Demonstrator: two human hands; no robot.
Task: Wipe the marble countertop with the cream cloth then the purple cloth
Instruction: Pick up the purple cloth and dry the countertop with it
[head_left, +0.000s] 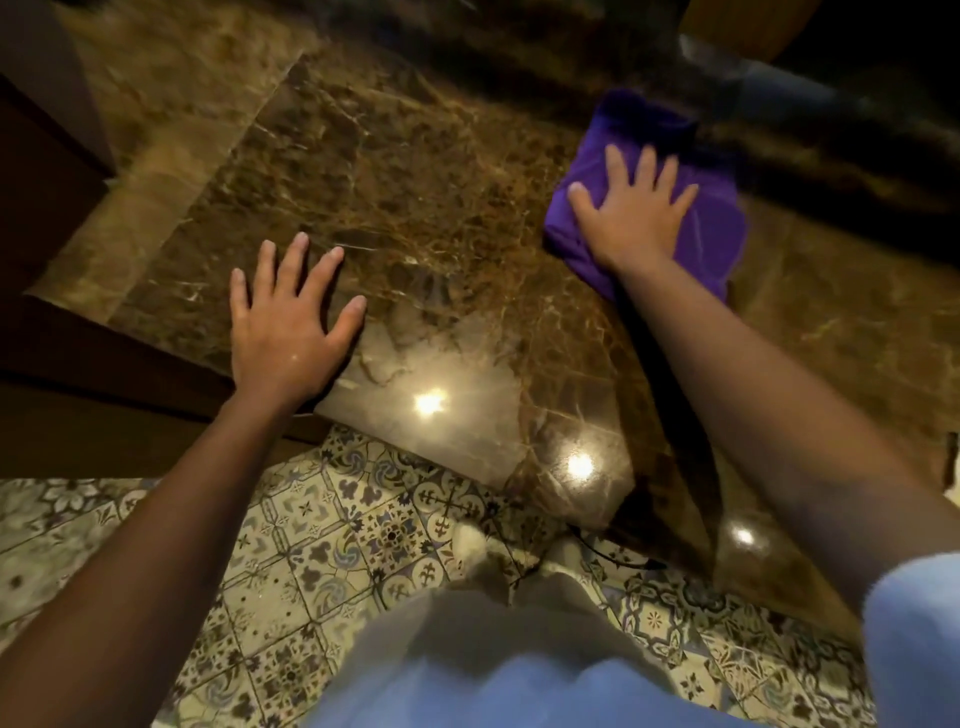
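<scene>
Here, a person's left hand (291, 322) lies flat, fingers spread wide and holding nothing, near the front edge of a brown marble countertop (415, 171). Ceiling lights glint off the polished stone between the two forearms. Farther right, the right hand (631, 213) presses palm-down, fingers splayed, on a crumpled purple cloth (717, 234) lying on the counter toward its back, just beside a dark blurred wall. Below, patterned floor tiles (311, 545) show past the counter's corner.
</scene>
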